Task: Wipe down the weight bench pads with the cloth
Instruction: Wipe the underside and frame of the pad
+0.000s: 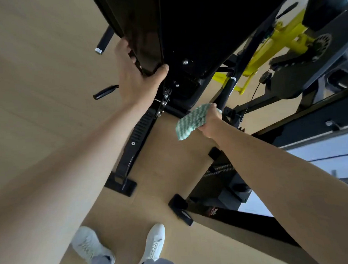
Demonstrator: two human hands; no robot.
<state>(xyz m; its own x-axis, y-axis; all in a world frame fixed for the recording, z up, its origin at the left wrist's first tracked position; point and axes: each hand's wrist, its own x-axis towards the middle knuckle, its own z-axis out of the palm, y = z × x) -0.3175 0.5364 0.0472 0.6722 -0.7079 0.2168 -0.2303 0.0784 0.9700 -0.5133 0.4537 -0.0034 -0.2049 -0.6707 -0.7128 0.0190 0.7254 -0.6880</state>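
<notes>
Two bare hands are in view, one cloth, one black bench pad and two white shoes (151, 245). The left hand (135, 78) clamps the lower corner of the black pad (161, 27), thumb curled around its underside and fingers wrapped over the near edge. The right hand (210, 120) is closed around the cloth (190, 121), which bunches out of the fist toward the left and hangs in the air just below the pad, not touching it. Two black grip handles (105, 40) stick out to the left of the pad, and two flat black feet (120, 184) of the bench frame rest on the floor.

The floor (39, 87) is pale wood-look boarding, bare around the frame. To the right stands other gym gear: a yellow frame part (272, 41) with a toothed black wheel, dark steel beams, and a thin cable.

The cloth is white with green speckled bands and looks nubbly, folded or crumpled into a loose pad. The bench pad is glossy black, tilted steeply, with a seam running down its length.
</notes>
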